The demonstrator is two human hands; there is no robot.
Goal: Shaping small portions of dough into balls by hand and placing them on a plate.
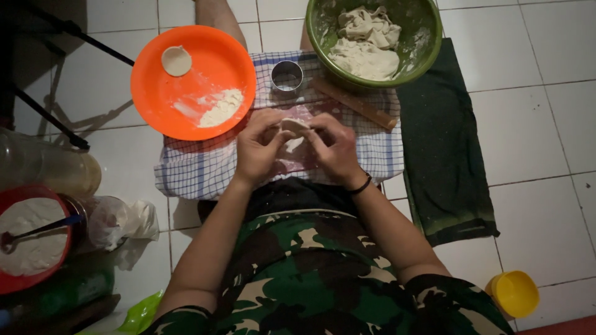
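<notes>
My left hand [259,149] and my right hand [335,147] meet over a checked cloth [205,167] and together pinch a small pale piece of dough [293,126] between the fingertips. The dough piece is partly hidden by my fingers. Beyond my hands stands a small round metal cutter [286,76]. A wooden rolling pin [354,103] lies at a slant on the cloth, to the right of the cutter. A green bowl [428,43] with a heap of dough [366,43] sits at the back right.
An orange plate [155,93] at the back left holds flour and one round dough disc [176,61]. A dark green towel [444,149] lies right of the cloth. A red bowl [37,282] with white filling and a spoon, plastic bags and a yellow cup [514,293] stand on the tiled floor.
</notes>
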